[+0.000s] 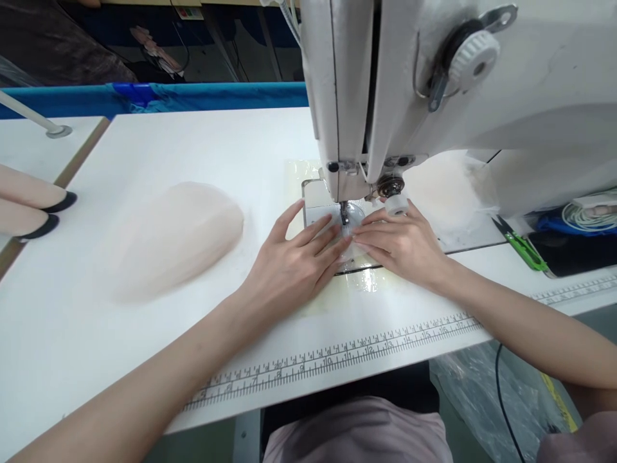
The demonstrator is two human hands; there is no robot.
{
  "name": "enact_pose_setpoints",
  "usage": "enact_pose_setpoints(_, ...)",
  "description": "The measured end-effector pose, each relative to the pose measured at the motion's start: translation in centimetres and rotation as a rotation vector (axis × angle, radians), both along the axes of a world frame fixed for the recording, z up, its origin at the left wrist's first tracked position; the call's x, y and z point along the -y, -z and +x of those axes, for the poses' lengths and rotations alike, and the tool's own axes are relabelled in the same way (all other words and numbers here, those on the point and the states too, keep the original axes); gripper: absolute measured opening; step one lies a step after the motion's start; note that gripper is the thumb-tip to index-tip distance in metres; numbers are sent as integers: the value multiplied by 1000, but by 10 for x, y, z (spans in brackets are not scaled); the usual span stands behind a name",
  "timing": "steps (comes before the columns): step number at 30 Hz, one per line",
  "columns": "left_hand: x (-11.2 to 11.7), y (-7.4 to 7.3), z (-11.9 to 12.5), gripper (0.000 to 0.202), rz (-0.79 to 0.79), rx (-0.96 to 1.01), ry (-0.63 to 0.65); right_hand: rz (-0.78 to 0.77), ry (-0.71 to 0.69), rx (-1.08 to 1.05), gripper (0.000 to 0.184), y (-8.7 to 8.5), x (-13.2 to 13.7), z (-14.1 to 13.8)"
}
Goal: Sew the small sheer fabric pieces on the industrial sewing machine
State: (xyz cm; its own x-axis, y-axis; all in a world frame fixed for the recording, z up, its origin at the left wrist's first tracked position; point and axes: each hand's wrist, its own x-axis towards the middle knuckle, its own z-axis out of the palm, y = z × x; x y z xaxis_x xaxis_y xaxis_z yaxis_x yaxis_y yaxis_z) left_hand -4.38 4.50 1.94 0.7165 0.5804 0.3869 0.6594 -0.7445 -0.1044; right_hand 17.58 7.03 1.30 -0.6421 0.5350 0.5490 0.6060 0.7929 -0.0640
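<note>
My left hand (308, 254) lies palm down on the sewing machine bed, fingers stretched out and thumb apart, its fingertips just left of the presser foot (344, 212). From the other side my right hand (405, 241) rests flat with fingers extended, its tips close to the foot and almost meeting my left fingertips. Something thin and translucent (355, 217) shows at the foot, partly beneath the fingers; its kind is hard to make out. The sewing machine head (357, 96) stands right above both hands.
Sheer pale oval fabric pieces (178, 241) lie at left, another sheer pale piece (443, 186) behind my right hand. Green thread snips (523, 247) and a dark phone (573, 251) are at right. A printed ruler (328, 363) follows the table edge. Two beige black-tipped shapes (33, 199) are far left.
</note>
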Motion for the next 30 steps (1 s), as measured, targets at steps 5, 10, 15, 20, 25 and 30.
enact_pose_setpoints(5,-9,1,-2,30,-24,35,-16,52,33,32,19,6,-8,0)
enact_pose_setpoints(10,-8,5,-3,27,103,7,1,102,56,85,23,8,-7,1)
enact_pose_setpoints(15,-4,7,-2,24,161,18,27,120,43,99,24,5,-5,0)
enact_pose_setpoints(20,-6,6,-2,25,131,47,49,157,38,94,24,4,-6,0)
enact_pose_setpoints(25,-9,5,-2,26,97,70,55,136,54,111,24,4,-8,0)
enact_pose_setpoints(30,-12,5,-3,26,70,73,41,104,67,113,24,5,-11,-1)
